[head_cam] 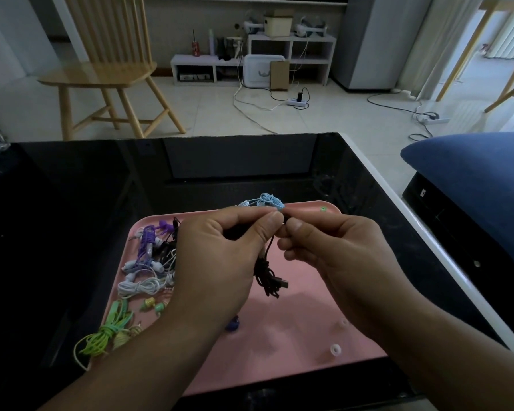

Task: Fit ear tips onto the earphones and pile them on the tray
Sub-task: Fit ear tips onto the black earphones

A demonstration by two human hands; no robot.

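While the left hand [220, 247] pinches the bud end of a dark, bundled wired earphone [269, 274] above the pink plastic tray [303, 318], right hand [318, 247] fingers pinch at its tip, seemingly seating an ear tip; next likely calls for laying it on the left-side pile

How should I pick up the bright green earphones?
Probably grab the bundled middle of the bright green coiled earphone cable from above: it lies flat over the pink plastic tray's left edge, and the wound middle is thickest, so loose loops shouldn't slip free.
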